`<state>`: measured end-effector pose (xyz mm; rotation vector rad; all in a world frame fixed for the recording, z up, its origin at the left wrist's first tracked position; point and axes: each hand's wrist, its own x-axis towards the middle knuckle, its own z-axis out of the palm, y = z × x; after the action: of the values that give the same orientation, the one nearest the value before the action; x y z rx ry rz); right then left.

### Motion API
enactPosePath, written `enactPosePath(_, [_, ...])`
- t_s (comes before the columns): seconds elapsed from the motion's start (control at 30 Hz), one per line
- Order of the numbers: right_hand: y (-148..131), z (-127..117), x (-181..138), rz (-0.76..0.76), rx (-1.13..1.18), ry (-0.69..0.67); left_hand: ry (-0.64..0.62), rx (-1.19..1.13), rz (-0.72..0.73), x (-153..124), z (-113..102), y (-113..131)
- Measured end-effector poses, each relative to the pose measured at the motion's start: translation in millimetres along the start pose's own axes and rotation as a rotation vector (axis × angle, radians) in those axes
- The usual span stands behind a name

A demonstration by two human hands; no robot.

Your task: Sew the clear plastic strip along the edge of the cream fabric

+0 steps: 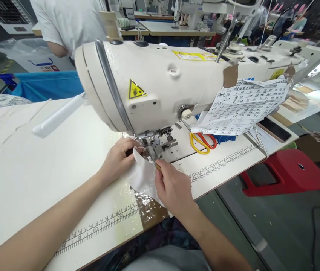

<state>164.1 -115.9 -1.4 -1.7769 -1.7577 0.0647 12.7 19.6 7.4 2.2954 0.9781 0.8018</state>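
Both of my hands sit at centre frame, under the head of the large cream-white industrial sewing machine (160, 86). My left hand (119, 158) lies on the small piece of thin white fabric (143, 175), fingers curled and pressing its upper edge flat just left of the metal presser foot (152, 150). My right hand (173, 188) is closed in a pinch around a slim brownish tool (158, 166), whose tip points at the fabric right beside the presser foot; what kind of tool it is I cannot tell. The fabric lies on the white work table (35, 165), partly over a patch of clear tape near the front edge, with its top corner at the foot. A printed ruler strip (103, 224) runs along the table's front edge. Right of centre, a pair of scissors with yellow and red handles (202, 143) lies on the machine bed, well apart from my hands. Above them a handwritten paper sheet (244, 107) is taped to the machine arm. At lower right stands a red plastic stool (287, 171). At upper left, another person in a white shirt (69, 22) stands behind the table.
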Motion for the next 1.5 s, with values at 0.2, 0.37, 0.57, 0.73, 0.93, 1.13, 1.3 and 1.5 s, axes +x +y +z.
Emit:
enactPosePath(0.2, [0.6, 1.5, -0.7, -0.016, -0.041, 0.045, 0.013, -0.05, -0.04, 0.1, 1.9, -1.5])
enactPosePath(0.37, [0.5, 2.2, -1.5, -0.025, -0.045, 0.051, 0.013, -0.067, -0.039, 0.3, 2.7, -3.9])
enactPosePath(0.57, [1.5, 2.0, -0.8, -0.03, -0.028, 0.07, 0.014, -0.049, -0.004, -0.1, 2.7, -5.1])
enactPosePath(0.73, [1.6, 2.7, -0.9, -0.039, -0.029, 0.073, 0.024, -0.032, 0.026, 0.2, 3.1, -5.0])
enactPosePath(0.93, [1.0, 3.4, -0.8, -0.02, -0.052, 0.037, 0.024, -0.005, 0.039, -0.5, 2.3, -4.2])
enactPosePath(1.13, [-2.4, 0.7, 0.5, -0.003, -0.09, -0.046, 0.018, 0.125, 0.102, 1.1, 4.2, -2.9])
enactPosePath(1.3, [-4.4, -0.9, 0.2, -0.005, -0.119, -0.075, 0.013, 0.299, 0.161, 3.8, 8.0, 0.9])
enactPosePath(1.5, [-4.1, -0.8, -0.3, 0.01, -0.114, -0.099, 0.024, 0.176, 0.093, 0.8, 6.4, -4.7])
